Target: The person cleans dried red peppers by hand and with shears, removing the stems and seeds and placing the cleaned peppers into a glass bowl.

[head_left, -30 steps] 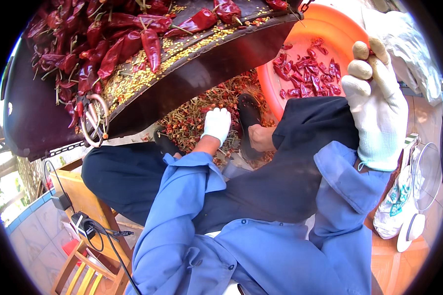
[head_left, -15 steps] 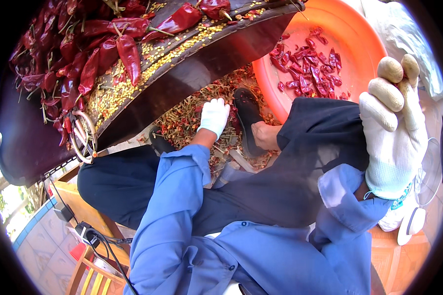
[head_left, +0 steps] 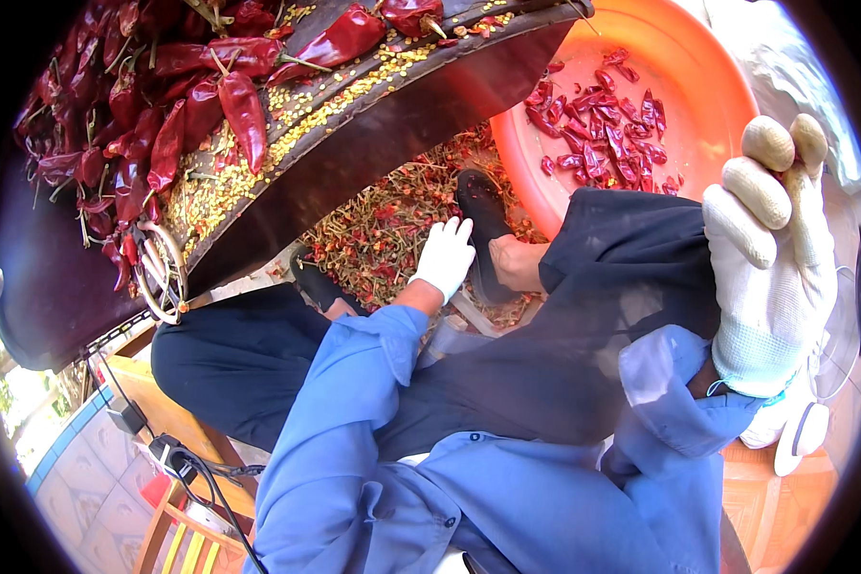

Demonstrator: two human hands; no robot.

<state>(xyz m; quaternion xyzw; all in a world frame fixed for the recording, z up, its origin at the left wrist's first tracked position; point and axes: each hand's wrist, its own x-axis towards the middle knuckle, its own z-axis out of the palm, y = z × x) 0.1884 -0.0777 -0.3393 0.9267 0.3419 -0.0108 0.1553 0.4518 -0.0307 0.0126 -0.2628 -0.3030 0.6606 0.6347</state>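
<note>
While the person sits, the gloved left hand (head_left: 445,256) reaches down, fingers spread, onto the heap of chili scraps (head_left: 387,225) on the floor beside the dark tray (head_left: 287,143); the gloved right hand (head_left: 770,258) hovers, fingers curled and holding nothing, near the orange basin (head_left: 698,86).

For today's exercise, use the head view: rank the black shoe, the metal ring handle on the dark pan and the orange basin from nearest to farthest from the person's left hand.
Measured from the left hand:
1. Black shoe, just right of the fingers, almost touching.
2. Orange basin, up and to the right, beyond the shoe.
3. Metal ring handle, far to the left on the dark pan.
</note>
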